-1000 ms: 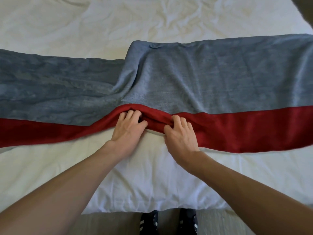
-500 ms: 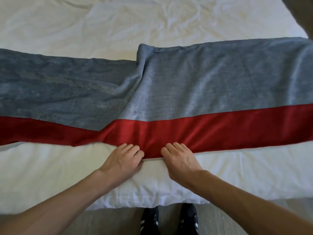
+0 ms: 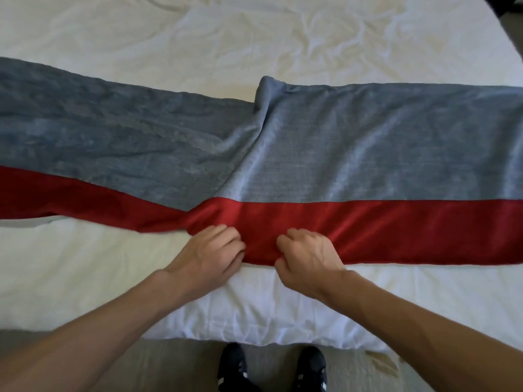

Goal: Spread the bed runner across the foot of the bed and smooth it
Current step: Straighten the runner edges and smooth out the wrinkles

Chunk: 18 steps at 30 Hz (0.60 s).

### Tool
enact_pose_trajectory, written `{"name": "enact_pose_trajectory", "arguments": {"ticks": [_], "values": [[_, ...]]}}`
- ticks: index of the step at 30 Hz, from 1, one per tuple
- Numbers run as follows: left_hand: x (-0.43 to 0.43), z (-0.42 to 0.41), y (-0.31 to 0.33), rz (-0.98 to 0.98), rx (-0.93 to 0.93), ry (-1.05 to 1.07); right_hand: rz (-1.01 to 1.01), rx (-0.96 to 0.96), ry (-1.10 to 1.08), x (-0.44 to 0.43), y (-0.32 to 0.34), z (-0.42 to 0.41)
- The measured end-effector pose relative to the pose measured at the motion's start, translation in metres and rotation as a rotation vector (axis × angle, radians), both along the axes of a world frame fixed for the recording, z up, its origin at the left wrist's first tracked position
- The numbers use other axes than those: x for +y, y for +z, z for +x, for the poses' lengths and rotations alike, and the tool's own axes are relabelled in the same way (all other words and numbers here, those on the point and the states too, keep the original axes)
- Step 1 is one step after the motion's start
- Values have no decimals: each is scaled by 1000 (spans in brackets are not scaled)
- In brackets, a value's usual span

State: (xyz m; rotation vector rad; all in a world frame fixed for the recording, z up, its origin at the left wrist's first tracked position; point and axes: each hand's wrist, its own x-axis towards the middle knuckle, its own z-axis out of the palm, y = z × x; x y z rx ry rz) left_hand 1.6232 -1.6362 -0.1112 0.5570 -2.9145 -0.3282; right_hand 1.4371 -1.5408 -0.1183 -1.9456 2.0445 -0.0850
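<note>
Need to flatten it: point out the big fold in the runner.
In the head view, the fold runs through the grey band just left of centre, up from the left hand.

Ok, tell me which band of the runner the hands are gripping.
The red band, the narrower strip along the runner's near edge. Both the left hand and right hand pinch it; the wider grey band beyond lies untouched.

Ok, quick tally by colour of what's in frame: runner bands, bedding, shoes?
Grey runner band: 1
Red runner band: 1
White bed sheet: 1
Black shoes: 2
Total: 5
The left hand and right hand each have a grip on the red band's near edge.
</note>
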Motion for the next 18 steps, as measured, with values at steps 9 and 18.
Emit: {"name": "enact_pose_trajectory", "arguments": {"ticks": [9,18], "values": [[-83,34,15,191,67,378,-44,114,-101,-73,14,33],[-148,75,25,30,-140,348,-37,156,-131,-148,32,68]]}}
